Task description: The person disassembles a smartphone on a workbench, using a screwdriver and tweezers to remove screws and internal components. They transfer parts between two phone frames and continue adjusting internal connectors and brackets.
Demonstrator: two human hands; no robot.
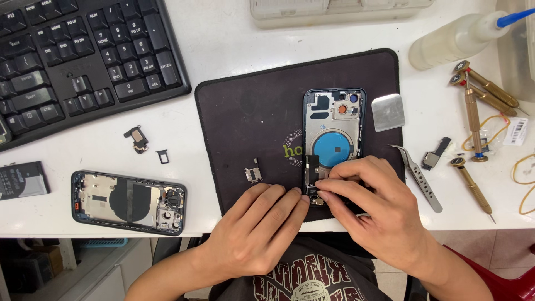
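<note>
An opened phone housing [333, 131] with a blue round coil lies upright on a dark work mat [251, 111]. My right hand [373, 200] covers the housing's lower end, its fingertips pinching a small black part at the bottom edge. My left hand [262, 223] rests beside it on the mat, its fingertips touching the housing's lower left corner. A small metal component [253, 174] lies on the mat just left of the housing.
A second opened phone housing [128, 202] lies at the left near the table edge, with a battery [22, 179], a small speaker part [136, 138] and a tray piece [163, 156]. A keyboard [78, 56] is at top left. Tweezers [419, 175], screwdrivers [473, 111], a metal plate [388, 112] and a squeeze bottle [457, 39] sit at the right.
</note>
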